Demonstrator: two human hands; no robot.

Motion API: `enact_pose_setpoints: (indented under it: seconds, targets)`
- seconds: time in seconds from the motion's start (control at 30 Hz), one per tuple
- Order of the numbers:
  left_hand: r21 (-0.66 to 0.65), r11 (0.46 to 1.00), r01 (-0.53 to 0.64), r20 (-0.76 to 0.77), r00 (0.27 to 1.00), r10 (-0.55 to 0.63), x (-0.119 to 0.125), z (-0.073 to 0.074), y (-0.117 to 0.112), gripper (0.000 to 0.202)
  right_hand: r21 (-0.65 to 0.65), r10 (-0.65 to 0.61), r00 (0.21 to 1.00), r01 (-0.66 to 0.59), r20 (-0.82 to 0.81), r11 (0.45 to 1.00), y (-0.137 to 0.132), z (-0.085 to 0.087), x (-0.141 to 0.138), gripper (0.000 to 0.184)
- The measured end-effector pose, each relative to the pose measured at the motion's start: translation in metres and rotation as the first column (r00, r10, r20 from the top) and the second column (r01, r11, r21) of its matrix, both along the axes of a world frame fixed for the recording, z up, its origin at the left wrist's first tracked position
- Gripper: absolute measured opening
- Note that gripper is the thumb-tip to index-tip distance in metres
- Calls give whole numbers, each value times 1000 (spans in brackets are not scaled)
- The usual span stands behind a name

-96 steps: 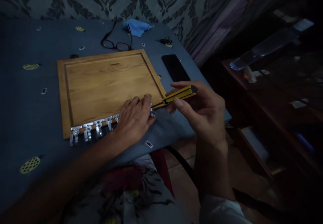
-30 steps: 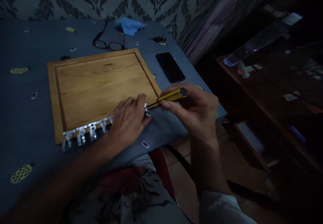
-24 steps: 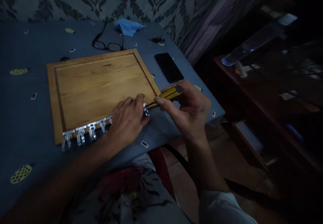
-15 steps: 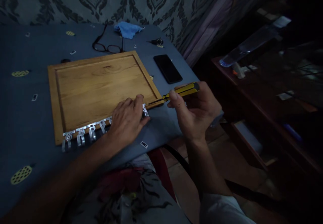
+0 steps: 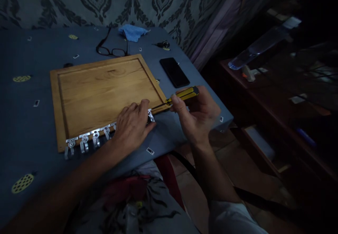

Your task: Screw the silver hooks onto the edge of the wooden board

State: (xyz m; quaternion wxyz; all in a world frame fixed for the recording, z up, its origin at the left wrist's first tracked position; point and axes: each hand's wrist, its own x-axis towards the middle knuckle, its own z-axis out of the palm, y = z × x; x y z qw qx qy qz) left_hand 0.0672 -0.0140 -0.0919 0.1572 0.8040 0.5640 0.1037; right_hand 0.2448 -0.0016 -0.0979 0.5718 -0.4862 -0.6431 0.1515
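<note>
A framed wooden board (image 5: 105,89) lies on the table, and a silver metal hook rail (image 5: 91,134) with several hooks runs along its near edge. My left hand (image 5: 133,121) grips the rail near its right end, thumb below and fingers on top, and hides part of it. In my right hand (image 5: 196,116) is a yellow and black screwdriver (image 5: 186,93), held along its handle. Its thin shaft points left, and the tip is at or close to the rail's right end beside my left fingers; exact contact cannot be made out.
Behind the board lie eyeglasses (image 5: 113,52), a blue cloth (image 5: 134,32) and a small dark object (image 5: 162,44). A black phone (image 5: 174,72) rests right of the board. Further right, a plastic bottle (image 5: 260,45) stands on a dark red cabinet (image 5: 264,96).
My right hand has moved left with the screwdriver, bringing its shaft closer to the rail's right end. My left hand stays on the rail.
</note>
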Motion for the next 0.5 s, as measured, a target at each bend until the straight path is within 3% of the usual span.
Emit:
enact_pose_setpoints:
  seconds: [0.5]
  targets:
    - [26, 1000, 5, 7, 1000, -5, 0, -1, -1, 42, -11, 41, 991, -40, 131, 999, 3, 8, -5, 36]
